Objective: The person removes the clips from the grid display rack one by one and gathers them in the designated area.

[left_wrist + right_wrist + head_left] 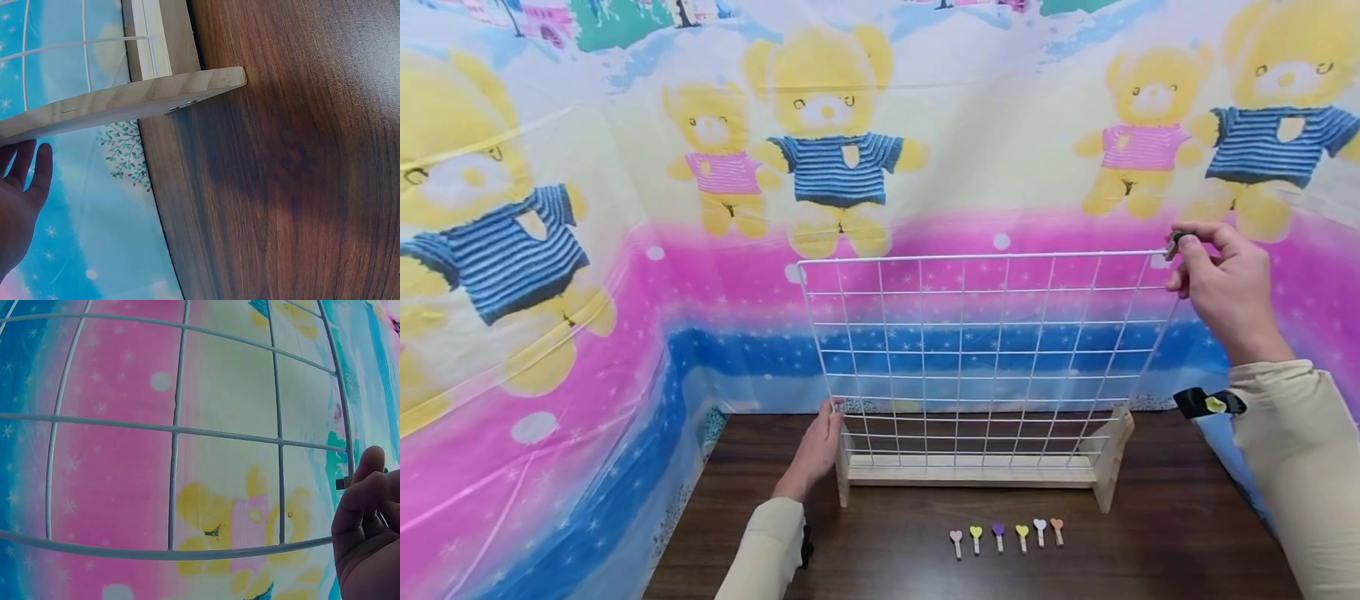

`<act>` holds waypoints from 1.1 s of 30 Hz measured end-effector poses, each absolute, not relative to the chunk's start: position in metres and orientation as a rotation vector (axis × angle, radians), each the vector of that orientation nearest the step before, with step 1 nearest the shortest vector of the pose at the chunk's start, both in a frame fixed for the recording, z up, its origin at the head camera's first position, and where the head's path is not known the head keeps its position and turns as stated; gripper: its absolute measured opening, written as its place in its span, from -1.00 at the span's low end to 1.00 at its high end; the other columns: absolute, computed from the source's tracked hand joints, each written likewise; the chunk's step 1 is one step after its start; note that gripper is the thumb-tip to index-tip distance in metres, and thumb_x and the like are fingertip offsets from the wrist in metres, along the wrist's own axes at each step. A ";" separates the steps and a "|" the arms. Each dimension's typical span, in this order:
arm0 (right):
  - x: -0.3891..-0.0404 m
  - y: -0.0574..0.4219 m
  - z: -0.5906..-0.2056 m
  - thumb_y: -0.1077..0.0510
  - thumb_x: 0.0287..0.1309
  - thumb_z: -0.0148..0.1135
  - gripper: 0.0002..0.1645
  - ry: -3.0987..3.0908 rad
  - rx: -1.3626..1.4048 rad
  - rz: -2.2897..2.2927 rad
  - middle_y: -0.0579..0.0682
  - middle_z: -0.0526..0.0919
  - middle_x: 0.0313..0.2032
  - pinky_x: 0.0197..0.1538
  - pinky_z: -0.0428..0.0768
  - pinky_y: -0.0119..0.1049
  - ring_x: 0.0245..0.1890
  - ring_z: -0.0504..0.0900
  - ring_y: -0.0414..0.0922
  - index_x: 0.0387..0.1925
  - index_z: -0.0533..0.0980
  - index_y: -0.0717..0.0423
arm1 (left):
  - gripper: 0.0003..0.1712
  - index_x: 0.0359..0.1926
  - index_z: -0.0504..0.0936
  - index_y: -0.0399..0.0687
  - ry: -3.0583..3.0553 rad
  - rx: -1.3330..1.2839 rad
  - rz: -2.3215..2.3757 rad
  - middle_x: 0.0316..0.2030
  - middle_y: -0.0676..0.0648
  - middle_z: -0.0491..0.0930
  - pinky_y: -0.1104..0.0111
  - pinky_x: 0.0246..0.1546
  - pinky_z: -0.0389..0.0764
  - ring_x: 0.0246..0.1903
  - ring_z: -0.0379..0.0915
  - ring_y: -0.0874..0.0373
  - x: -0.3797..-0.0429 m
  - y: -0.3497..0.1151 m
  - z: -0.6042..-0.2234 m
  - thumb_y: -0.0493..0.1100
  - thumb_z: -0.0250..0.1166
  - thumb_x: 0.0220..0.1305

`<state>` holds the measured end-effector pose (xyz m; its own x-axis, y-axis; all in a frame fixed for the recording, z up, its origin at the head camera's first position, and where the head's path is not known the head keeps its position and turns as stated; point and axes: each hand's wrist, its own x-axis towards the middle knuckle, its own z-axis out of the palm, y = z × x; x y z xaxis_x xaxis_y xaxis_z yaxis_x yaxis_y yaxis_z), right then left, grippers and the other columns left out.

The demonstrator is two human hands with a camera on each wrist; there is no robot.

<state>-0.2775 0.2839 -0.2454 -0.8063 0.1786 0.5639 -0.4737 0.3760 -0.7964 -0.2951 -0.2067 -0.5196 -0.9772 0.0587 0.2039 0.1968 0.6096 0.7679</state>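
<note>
A white wire grid [958, 352] stands upright in a light wooden stand [970, 477]. At the grid's top right corner, my right hand [1228, 283] pinches a small wooden clothespin [1172, 247] with a dark green top between thumb and finger. In the right wrist view the clothespin's tip [342, 484] meets the edge wire; the fingers hide most of it. My left hand [816, 446] touches the left upright of the stand; in the left wrist view its fairly straight fingers [42, 169] lie against the upright's outer side [119, 103].
Several mini clothespins with heart tops lie in a row on the dark wooden table [1180, 533] before the stand: pink [956, 543], yellow [976, 538], purple [998, 537], white [1041, 532] and orange [1057, 532] among them. A bear-print cloth [985, 150] hangs behind.
</note>
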 end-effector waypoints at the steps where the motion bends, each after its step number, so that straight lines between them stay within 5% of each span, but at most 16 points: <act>1: -0.278 0.285 -0.245 0.13 0.36 0.01 -0.66 -2.049 0.255 1.482 -0.11 0.56 -0.32 -0.46 0.50 -0.56 -0.61 0.52 -0.29 0.08 0.52 0.08 | -0.51 0.30 0.22 0.01 -2.675 -0.213 -1.302 -0.45 -0.06 0.29 0.22 -0.40 0.32 -0.51 0.22 0.09 -0.295 -0.207 -0.520 0.10 -0.28 0.52; 18: -0.262 0.281 -0.240 0.18 0.33 0.06 -0.76 -1.972 0.280 1.394 -0.08 0.61 -0.33 -0.53 0.47 -0.56 -0.67 0.48 -0.28 -0.11 0.57 0.20 | -0.50 0.31 0.20 0.02 -2.679 -0.211 -1.306 -0.49 -0.06 0.26 0.23 -0.46 0.31 -0.54 0.21 0.08 -0.296 -0.206 -0.522 0.10 -0.30 0.52; 22: -0.254 0.280 -0.257 0.20 0.33 0.05 -0.78 -2.046 0.342 1.294 -0.12 0.60 -0.39 -0.56 0.44 -0.54 -0.67 0.49 -0.28 -0.12 0.56 0.18 | -0.50 0.31 0.21 0.00 -2.668 -0.214 -1.294 -0.47 -0.05 0.29 0.21 -0.35 0.33 -0.45 0.28 0.08 -0.297 -0.206 -0.523 0.10 -0.30 0.52; 33: -0.233 0.276 -0.319 0.12 0.38 0.02 -0.76 -2.300 0.372 1.069 -0.10 0.53 -0.49 -0.67 0.31 -0.36 -0.65 0.45 -0.21 -0.04 0.53 0.10 | -0.51 0.32 0.21 0.02 -2.679 -0.196 -1.305 -0.45 -0.10 0.30 0.23 -0.43 0.32 -0.52 0.22 0.08 -0.295 -0.206 -0.522 0.09 -0.29 0.53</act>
<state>-0.2331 0.2758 -0.3190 -0.7986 -0.0109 0.6018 -0.4671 0.6417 -0.6083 -0.2951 -0.2060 -0.5222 -0.9794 0.0492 0.1957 0.1844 0.6121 0.7690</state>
